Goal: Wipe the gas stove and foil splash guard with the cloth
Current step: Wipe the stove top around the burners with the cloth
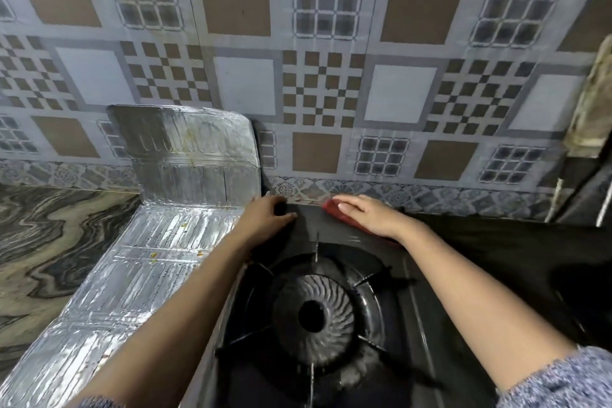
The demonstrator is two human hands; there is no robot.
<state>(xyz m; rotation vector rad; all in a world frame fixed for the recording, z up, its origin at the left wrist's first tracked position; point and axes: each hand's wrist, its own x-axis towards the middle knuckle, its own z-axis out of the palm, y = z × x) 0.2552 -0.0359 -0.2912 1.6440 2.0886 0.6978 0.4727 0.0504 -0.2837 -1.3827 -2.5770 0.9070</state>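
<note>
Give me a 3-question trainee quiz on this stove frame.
1. True or false: the right hand presses a red cloth flat on the black gas stove's back edge.
2. The crinkled silver foil splash guard stands: A) left of the stove B) right of it C) in front of it.
3. Which hand grips the stove's back corner?
Key: 1 true; 2 A; 3 left hand.

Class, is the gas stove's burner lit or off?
Off: the burner shows no flame around its ribbed ring or dark centre.
</note>
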